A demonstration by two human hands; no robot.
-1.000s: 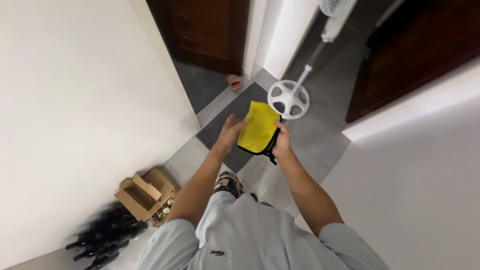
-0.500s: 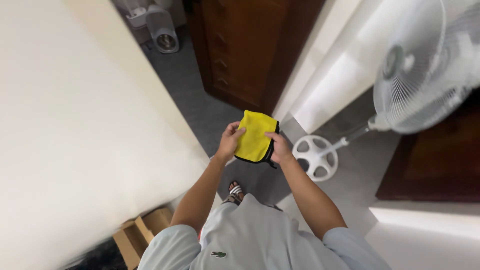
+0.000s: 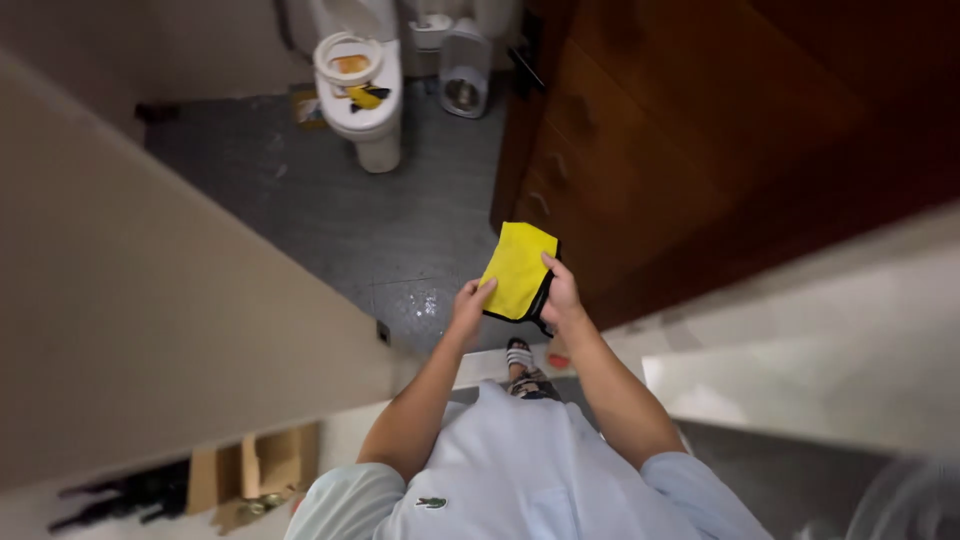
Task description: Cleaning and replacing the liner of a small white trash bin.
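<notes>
Both my hands hold a folded yellow cloth with a black edge point(image 3: 517, 268) in front of my chest. My left hand point(image 3: 469, 305) grips its lower left corner with the thumb on top. My right hand point(image 3: 561, 298) pinches its right side, thumb on the yellow face. The cloth hangs in the air above a dark grey bathroom floor point(image 3: 330, 215). A white toilet point(image 3: 362, 85) with its lid up stands at the far end of that floor, with small objects lying on its rim.
An open dark wooden door point(image 3: 680, 140) stands to the right of the cloth. A beige wall point(image 3: 130, 330) runs along the left. A small bin point(image 3: 464, 70) sits beside the toilet. Cardboard boxes point(image 3: 255, 470) and dark bottles point(image 3: 120, 495) lie at lower left.
My view has swung from the hallway into the bathroom doorway; the fan has dropped out of sight and the toilet has come into view. Both hands keep hold of the yellow cloth.
</notes>
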